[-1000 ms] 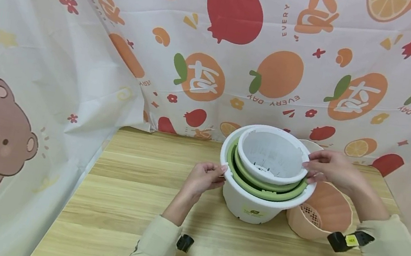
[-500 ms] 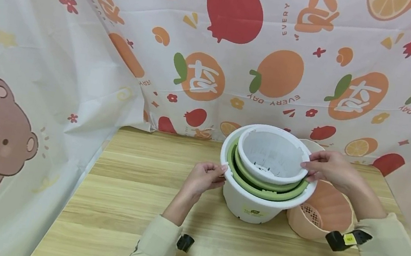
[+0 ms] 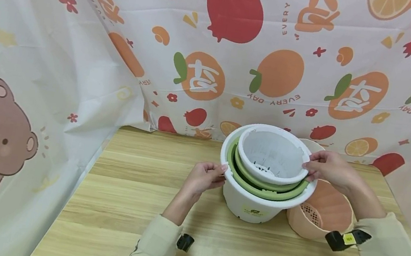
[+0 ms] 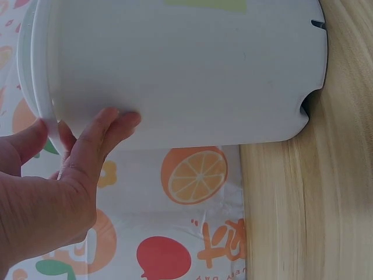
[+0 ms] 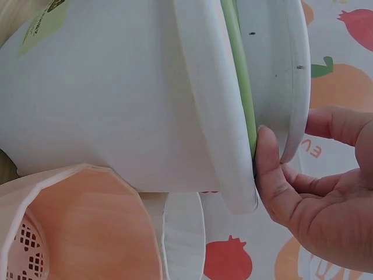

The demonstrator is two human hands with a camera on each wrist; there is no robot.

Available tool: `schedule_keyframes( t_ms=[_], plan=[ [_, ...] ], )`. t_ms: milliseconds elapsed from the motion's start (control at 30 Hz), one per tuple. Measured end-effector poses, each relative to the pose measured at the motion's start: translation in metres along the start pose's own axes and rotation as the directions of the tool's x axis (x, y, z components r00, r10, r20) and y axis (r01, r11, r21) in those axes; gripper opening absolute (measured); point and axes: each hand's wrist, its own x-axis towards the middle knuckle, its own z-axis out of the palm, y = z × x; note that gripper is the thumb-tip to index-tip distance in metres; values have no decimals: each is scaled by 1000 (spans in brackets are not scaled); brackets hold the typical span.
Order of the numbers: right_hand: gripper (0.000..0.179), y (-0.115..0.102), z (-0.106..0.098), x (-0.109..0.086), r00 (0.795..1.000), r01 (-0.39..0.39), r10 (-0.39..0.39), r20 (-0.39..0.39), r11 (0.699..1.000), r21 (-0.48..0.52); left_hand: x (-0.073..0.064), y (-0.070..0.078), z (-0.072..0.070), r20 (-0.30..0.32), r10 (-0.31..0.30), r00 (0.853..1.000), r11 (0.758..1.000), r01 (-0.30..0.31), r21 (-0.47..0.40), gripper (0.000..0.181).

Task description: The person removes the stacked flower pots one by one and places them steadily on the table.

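A large white plastic flowerpot [image 3: 235,202] stands on the table, with two green pots [image 3: 269,195] nested inside it. A smaller white pot [image 3: 271,150] sits tilted on top of the stack, with drainage slots in its bottom. My left hand [image 3: 201,180] pinches the large pot's left rim; in the left wrist view its other fingers touch the outer wall. With thumb and fingers, my right hand [image 3: 331,169] grips the small white pot's right rim. In the right wrist view, one finger [image 5: 268,153] lies at the green rim beside it.
A peach ribbed pot [image 3: 335,208] with a perforated bottom lies tilted right of the stack. Behind it, a cream pot [image 3: 311,146] is partly hidden. The wooden table [image 3: 127,205] meets a fruit-print curtain [image 3: 239,74] at the back, close behind the pots.
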Motion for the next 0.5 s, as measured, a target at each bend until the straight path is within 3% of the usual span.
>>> schedule_keyframes(
  t_ms=[500],
  plan=[
    [47, -1, 0, 1, 1000, -23, 23, 1, 998, -56, 1, 0, 0, 7, 7, 1000, 1000, -7, 1, 22]
  ],
)
